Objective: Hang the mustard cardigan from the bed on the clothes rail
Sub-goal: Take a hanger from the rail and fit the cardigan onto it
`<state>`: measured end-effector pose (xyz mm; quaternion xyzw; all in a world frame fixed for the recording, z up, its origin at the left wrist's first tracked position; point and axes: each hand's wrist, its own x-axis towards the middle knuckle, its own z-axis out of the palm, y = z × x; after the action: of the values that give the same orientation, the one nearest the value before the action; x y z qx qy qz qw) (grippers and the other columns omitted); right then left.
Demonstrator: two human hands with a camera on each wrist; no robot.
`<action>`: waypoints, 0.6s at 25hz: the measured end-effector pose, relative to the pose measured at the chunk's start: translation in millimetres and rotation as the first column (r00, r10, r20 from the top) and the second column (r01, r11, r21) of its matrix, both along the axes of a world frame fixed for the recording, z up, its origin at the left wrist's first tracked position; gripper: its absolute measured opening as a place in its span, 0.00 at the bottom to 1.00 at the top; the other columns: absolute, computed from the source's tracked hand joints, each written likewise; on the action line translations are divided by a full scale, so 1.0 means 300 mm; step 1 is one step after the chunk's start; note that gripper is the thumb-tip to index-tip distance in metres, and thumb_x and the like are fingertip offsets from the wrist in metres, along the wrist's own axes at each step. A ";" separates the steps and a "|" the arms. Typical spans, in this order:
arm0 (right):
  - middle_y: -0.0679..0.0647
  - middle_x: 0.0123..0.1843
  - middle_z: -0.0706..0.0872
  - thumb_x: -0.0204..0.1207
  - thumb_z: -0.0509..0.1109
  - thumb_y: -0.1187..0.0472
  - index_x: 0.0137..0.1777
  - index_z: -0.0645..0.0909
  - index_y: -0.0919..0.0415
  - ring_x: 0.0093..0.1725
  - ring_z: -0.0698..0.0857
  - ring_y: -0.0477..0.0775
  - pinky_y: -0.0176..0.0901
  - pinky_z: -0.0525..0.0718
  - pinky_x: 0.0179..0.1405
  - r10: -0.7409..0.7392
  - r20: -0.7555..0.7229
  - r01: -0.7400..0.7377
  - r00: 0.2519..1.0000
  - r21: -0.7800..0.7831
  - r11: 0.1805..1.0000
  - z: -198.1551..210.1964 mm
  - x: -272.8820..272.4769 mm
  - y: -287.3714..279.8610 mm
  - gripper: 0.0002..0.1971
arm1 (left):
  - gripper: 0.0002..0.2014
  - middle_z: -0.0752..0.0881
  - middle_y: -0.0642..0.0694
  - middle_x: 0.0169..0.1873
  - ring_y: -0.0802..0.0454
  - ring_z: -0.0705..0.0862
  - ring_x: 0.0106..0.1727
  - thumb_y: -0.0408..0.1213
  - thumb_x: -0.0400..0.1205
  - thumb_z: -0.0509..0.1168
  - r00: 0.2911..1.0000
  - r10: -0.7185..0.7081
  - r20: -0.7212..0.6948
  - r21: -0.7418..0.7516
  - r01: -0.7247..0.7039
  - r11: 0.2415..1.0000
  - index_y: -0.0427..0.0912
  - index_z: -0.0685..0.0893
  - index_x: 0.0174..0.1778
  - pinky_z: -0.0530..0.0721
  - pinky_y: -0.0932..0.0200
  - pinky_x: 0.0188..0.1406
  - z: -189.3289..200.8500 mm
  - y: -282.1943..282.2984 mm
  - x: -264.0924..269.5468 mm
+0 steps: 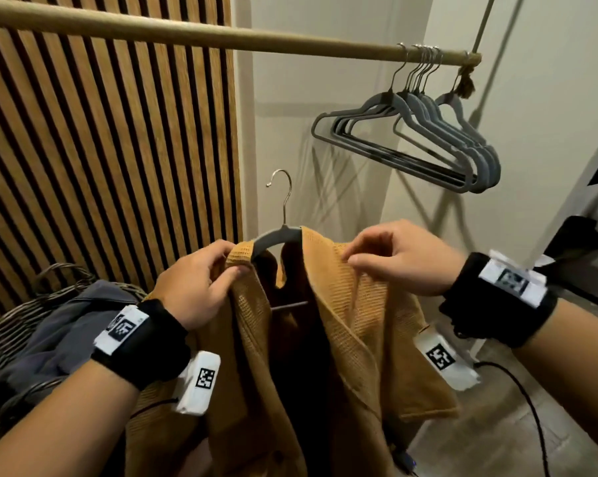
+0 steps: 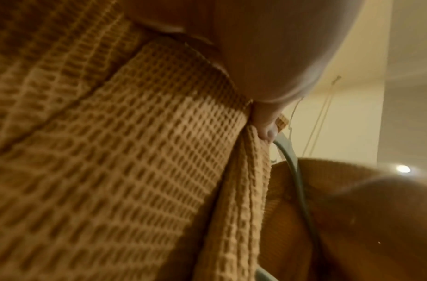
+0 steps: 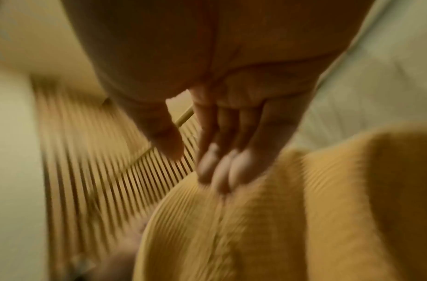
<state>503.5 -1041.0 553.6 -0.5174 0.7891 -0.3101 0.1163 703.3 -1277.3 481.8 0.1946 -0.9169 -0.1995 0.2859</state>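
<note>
The mustard waffle-knit cardigan (image 1: 352, 321) is draped over a grey hanger (image 1: 277, 237) whose metal hook (image 1: 284, 191) points up, well below the wooden clothes rail (image 1: 187, 34). My left hand (image 1: 234, 259) pinches the left collar edge against the hanger's shoulder. In the left wrist view a fingertip (image 2: 267, 129) presses the cardigan (image 2: 135, 152) beside the grey hanger (image 2: 296, 180). My right hand (image 1: 356, 253) rests its fingertips on the right shoulder of the garment. The blurred right wrist view shows straight fingers (image 3: 222, 167) touching the cardigan (image 3: 279, 218), with the thumb apart.
Several empty grey hangers (image 1: 428, 139) hang bunched at the rail's right end. A slatted wood wall (image 1: 101, 149) stands on the left. A wicker basket (image 1: 8, 339) with grey clothes sits at the lower left. A black cable (image 1: 528, 401) runs over the floor on the right.
</note>
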 end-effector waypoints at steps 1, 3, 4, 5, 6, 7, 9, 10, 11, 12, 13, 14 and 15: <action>0.50 0.50 0.89 0.76 0.71 0.45 0.61 0.85 0.55 0.47 0.85 0.48 0.48 0.85 0.51 -0.051 -0.295 0.053 0.954 -0.003 0.999 -0.015 -0.023 0.002 0.19 | 0.09 0.88 0.62 0.44 0.57 0.86 0.47 0.55 0.82 0.63 0.999 -0.031 -0.017 0.028 0.031 0.999 0.64 0.79 0.56 0.84 0.52 0.43 0.005 -0.005 0.004; 0.47 0.62 0.84 0.76 0.65 0.35 0.72 0.77 0.45 0.61 0.80 0.49 0.52 0.78 0.66 -0.045 -0.440 0.066 0.897 0.031 0.997 -0.025 -0.054 -0.002 0.27 | 0.11 0.89 0.62 0.45 0.60 0.87 0.48 0.57 0.80 0.62 0.995 -0.093 -0.046 0.061 0.096 0.993 0.65 0.80 0.57 0.86 0.48 0.47 0.020 0.004 0.001; 0.45 0.63 0.85 0.78 0.63 0.36 0.71 0.75 0.42 0.62 0.81 0.48 0.54 0.79 0.67 0.002 -0.367 0.024 0.930 0.068 0.997 -0.036 -0.064 -0.007 0.24 | 0.12 0.89 0.61 0.46 0.60 0.87 0.48 0.57 0.80 0.62 0.992 -0.112 -0.066 0.072 0.116 0.991 0.65 0.80 0.58 0.87 0.47 0.48 0.028 0.012 -0.003; 0.44 0.60 0.87 0.80 0.63 0.39 0.68 0.76 0.40 0.59 0.83 0.47 0.55 0.81 0.65 0.035 -0.286 -0.009 0.958 0.094 0.996 -0.057 -0.073 -0.009 0.19 | 0.13 0.89 0.61 0.47 0.60 0.86 0.49 0.57 0.79 0.62 0.988 -0.123 -0.088 0.074 0.130 0.989 0.65 0.80 0.59 0.87 0.46 0.48 0.040 0.020 -0.010; 0.43 0.57 0.89 0.82 0.63 0.42 0.65 0.78 0.39 0.56 0.85 0.47 0.56 0.83 0.62 0.036 -0.265 -0.019 0.964 0.066 0.998 -0.081 -0.092 -0.011 0.14 | 0.12 0.89 0.60 0.47 0.60 0.86 0.49 0.55 0.80 0.63 0.986 -0.129 -0.109 0.070 0.137 0.988 0.64 0.80 0.59 0.87 0.47 0.49 0.052 0.026 -0.019; 0.42 0.55 0.89 0.83 0.63 0.45 0.63 0.79 0.39 0.54 0.86 0.47 0.55 0.84 0.60 0.024 -0.278 -0.023 0.960 0.009 1.000 -0.095 -0.106 -0.012 0.12 | 0.12 0.89 0.60 0.47 0.61 0.86 0.50 0.53 0.80 0.65 0.982 -0.140 -0.126 0.061 0.149 0.987 0.64 0.81 0.59 0.86 0.48 0.49 0.062 0.029 -0.029; 0.42 0.54 0.90 0.83 0.65 0.49 0.62 0.82 0.42 0.55 0.87 0.46 0.53 0.84 0.60 0.002 -0.300 -0.038 0.954 -0.116 0.993 -0.107 -0.130 -0.007 0.11 | 0.11 0.88 0.58 0.48 0.59 0.85 0.51 0.47 0.81 0.69 0.967 -0.179 -0.181 0.048 0.190 0.981 0.60 0.85 0.58 0.85 0.54 0.51 0.079 0.032 -0.054; 0.43 0.55 0.91 0.82 0.66 0.51 0.62 0.84 0.43 0.56 0.87 0.47 0.53 0.84 0.61 -0.021 -0.301 -0.031 0.954 -0.164 0.986 -0.116 -0.143 -0.005 0.11 | 0.10 0.87 0.55 0.49 0.57 0.85 0.51 0.42 0.80 0.70 0.951 -0.195 -0.238 0.062 0.216 0.975 0.56 0.87 0.57 0.84 0.56 0.50 0.089 0.035 -0.066; 0.45 0.54 0.91 0.82 0.68 0.52 0.63 0.84 0.43 0.56 0.87 0.48 0.54 0.84 0.61 -0.046 -0.295 -0.013 0.954 -0.196 0.981 -0.126 -0.156 0.000 0.12 | 0.09 0.87 0.50 0.49 0.54 0.84 0.50 0.38 0.81 0.70 0.931 -0.192 -0.309 0.117 0.238 0.964 0.50 0.88 0.56 0.84 0.57 0.51 0.103 0.038 -0.078; 0.46 0.54 0.91 0.81 0.68 0.52 0.64 0.83 0.41 0.55 0.87 0.49 0.54 0.84 0.61 -0.072 -0.285 0.012 0.956 -0.206 0.978 -0.138 -0.168 0.006 0.13 | 0.08 0.87 0.45 0.50 0.52 0.85 0.51 0.36 0.81 0.70 0.909 -0.171 -0.381 0.205 0.263 0.943 0.47 0.89 0.55 0.85 0.55 0.52 0.120 0.040 -0.087; 0.47 0.53 0.91 0.81 0.68 0.51 0.65 0.82 0.39 0.55 0.88 0.50 0.55 0.84 0.61 -0.096 -0.274 0.039 0.957 -0.204 0.978 -0.150 -0.178 0.013 0.14 | 0.07 0.88 0.43 0.50 0.50 0.86 0.52 0.35 0.82 0.69 0.886 -0.138 -0.443 0.295 0.290 0.911 0.45 0.88 0.54 0.86 0.51 0.56 0.137 0.045 -0.089; 0.47 0.52 0.92 0.81 0.68 0.50 0.65 0.81 0.37 0.54 0.88 0.51 0.55 0.84 0.61 -0.122 -0.275 0.065 0.954 -0.206 0.976 -0.162 -0.192 0.019 0.14 | 0.07 0.89 0.43 0.50 0.48 0.87 0.53 0.36 0.82 0.68 0.861 -0.111 -0.496 0.368 0.325 0.871 0.43 0.88 0.54 0.86 0.46 0.59 0.154 0.051 -0.091; 0.49 0.52 0.92 0.81 0.68 0.49 0.65 0.82 0.36 0.54 0.88 0.51 0.55 0.84 0.61 -0.149 -0.277 0.090 0.949 -0.215 0.973 -0.171 -0.203 0.027 0.14 | 0.08 0.89 0.44 0.50 0.47 0.87 0.54 0.38 0.81 0.68 0.836 -0.091 -0.541 0.421 0.364 0.831 0.43 0.88 0.53 0.86 0.42 0.61 0.169 0.062 -0.089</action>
<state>442.7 -1033.0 502.2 -0.5173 0.7927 -0.3143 -0.0728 676.5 -1258.7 532.5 0.0897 -0.7422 -0.5106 0.4246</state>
